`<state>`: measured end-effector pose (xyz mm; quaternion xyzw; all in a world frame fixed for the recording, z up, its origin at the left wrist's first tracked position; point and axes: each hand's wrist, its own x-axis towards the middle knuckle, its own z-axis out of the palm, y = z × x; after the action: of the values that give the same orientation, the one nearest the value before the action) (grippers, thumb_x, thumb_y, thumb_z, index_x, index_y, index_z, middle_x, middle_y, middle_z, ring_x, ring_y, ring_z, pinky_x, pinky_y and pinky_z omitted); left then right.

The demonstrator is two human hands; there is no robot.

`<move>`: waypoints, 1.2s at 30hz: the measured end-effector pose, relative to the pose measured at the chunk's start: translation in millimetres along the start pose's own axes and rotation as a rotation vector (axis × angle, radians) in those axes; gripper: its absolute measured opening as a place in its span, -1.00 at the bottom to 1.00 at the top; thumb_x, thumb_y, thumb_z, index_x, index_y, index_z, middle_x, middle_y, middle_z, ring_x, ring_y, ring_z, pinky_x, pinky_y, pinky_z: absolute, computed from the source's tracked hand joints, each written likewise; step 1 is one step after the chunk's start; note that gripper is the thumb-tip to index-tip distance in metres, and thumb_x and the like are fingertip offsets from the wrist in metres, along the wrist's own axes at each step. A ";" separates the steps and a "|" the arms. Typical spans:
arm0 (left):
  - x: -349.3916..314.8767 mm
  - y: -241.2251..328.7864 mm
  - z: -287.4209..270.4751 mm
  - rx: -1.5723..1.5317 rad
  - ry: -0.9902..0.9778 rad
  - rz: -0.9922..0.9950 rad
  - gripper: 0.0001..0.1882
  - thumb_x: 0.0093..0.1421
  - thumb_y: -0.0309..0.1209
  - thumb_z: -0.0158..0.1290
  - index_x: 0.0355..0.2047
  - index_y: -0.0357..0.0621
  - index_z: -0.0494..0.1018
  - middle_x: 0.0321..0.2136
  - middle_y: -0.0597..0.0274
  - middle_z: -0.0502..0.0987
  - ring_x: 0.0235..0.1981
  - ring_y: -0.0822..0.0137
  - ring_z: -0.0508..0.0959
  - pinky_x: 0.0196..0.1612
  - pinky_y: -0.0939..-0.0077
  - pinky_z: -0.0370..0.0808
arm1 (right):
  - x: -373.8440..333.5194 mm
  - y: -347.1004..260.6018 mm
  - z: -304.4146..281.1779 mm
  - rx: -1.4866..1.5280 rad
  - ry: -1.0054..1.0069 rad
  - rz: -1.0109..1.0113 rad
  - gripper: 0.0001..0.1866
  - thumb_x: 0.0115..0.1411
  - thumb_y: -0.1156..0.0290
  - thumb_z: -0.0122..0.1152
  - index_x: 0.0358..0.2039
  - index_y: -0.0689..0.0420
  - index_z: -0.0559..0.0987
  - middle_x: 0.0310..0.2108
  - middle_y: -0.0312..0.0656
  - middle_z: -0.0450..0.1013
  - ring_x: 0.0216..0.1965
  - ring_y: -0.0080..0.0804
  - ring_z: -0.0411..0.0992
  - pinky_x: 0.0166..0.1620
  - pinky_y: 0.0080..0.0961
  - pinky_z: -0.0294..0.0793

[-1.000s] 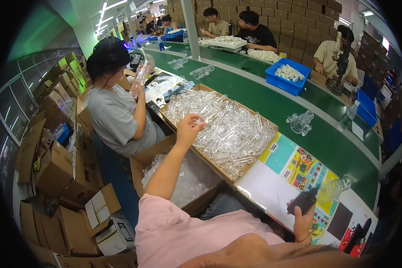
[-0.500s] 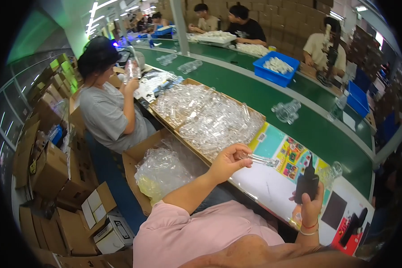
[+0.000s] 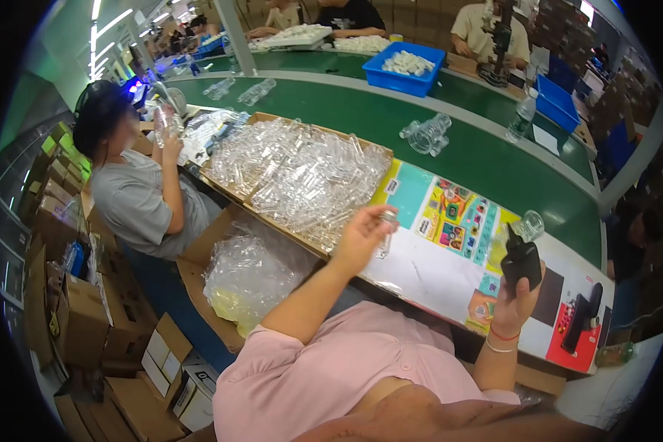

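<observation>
My left hand is closed, pinching one end of a clear plastic tube that hangs down over the white part of the table. Wrapped round a black boxy tool with a tapered tip, my right hand is at the table's right part; the tip points up and to the left. Beyond and left of my left hand, a shallow cardboard tray is heaped with clear plastic pieces. A clear bottle-like piece lies just behind the black tool.
A green conveyor belt runs behind, carrying clear pieces and a blue bin of white parts. On the left a co-worker in grey holds a clear piece. An open carton with plastic bags stands left of me.
The tube in my left hand has swung from pointing right to pointing down. My right hand still holds the black tool, its tip now leaning left. The whole scene has shifted left in view.
</observation>
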<state>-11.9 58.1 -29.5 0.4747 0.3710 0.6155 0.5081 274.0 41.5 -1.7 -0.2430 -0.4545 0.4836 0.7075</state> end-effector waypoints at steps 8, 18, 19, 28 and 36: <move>-8.4 -98.6 15.7 0.881 -0.341 0.101 -0.65 -0.03 -0.46 0.09 -0.18 -0.20 0.39 -0.22 0.07 0.43 -0.14 0.11 0.40 -0.08 0.36 0.35 | -13.8 19.2 -17.2 0.288 0.102 0.180 -0.62 0.21 0.23 -0.04 -0.07 0.24 0.33 -0.28 -0.25 0.38 -0.50 -0.70 0.22 -0.58 -0.80 0.09; -24.2 -76.3 -29.8 1.027 -0.184 0.255 -0.73 -0.06 -0.47 0.13 -0.28 -0.18 0.46 -0.43 0.16 0.44 -0.36 0.21 0.42 -0.22 0.39 0.37 | -2.4 24.5 -19.3 0.033 0.105 0.143 -0.52 0.10 0.15 0.13 -0.10 0.22 0.31 -0.37 -0.28 0.33 -0.53 -0.66 0.20 -0.55 -0.79 0.13; -23.1 -75.1 -28.2 1.020 -0.189 0.243 -0.73 -0.06 -0.47 0.13 -0.28 -0.18 0.46 -0.43 0.16 0.44 -0.36 0.21 0.42 -0.22 0.39 0.37 | 2.3 26.5 -17.7 0.152 0.140 0.174 -0.58 0.14 0.23 0.08 -0.08 0.22 0.32 -0.33 -0.27 0.36 -0.54 -0.67 0.18 -0.56 -0.79 0.10; -28.9 -62.5 -9.8 0.364 -0.036 -0.085 -0.81 -0.02 -0.49 0.11 -0.34 -0.15 0.49 -0.51 0.29 0.39 -0.59 0.55 0.35 -0.53 0.70 0.33 | 10.8 24.0 -32.4 0.539 0.211 0.241 -0.69 0.15 0.34 0.07 -0.12 0.21 0.38 -0.27 -0.22 0.39 -0.55 -0.64 0.14 -0.57 -0.78 0.10; -23.7 -53.3 -5.1 0.466 -0.111 -0.240 -0.82 0.01 -0.51 0.11 -0.32 -0.21 0.46 -0.51 0.38 0.41 -0.52 0.60 0.38 -0.41 0.76 0.36 | 9.5 15.2 -22.7 0.524 0.232 0.261 -0.68 0.10 0.29 0.14 -0.20 0.21 0.40 -0.36 -0.22 0.40 -0.59 -0.62 0.18 -0.61 -0.78 0.12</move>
<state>-1.5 46.1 -85.8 0.5643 0.5280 0.4219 0.4741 288.0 58.6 -20.4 -0.1623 -0.1954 0.6401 0.7251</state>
